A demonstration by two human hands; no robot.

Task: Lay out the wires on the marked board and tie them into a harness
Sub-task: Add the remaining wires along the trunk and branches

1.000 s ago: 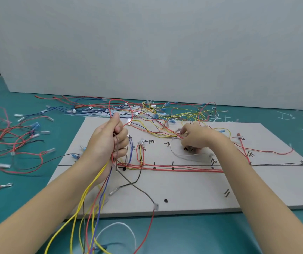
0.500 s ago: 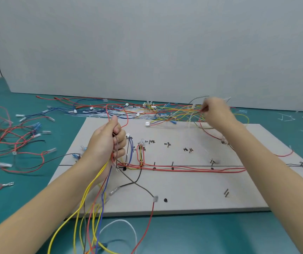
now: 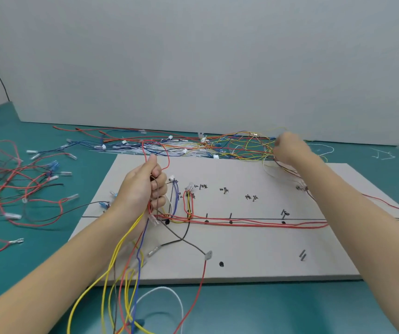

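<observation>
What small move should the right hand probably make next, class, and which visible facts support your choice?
Probably draw the right hand back toward the board, pulling one wire free. It pinches into the tangled pile of wires beyond the board's far edge, while the left hand grips a bundle at the board's left end. Only red wires follow the marked line so far.

The scene is evenly and brightly lit from above; only faint, soft shadows are cast. No glare is seen. Straight edges are bowed by wide-angle distortion toward the corners. The right hand is slightly smeared by motion blur.
</observation>
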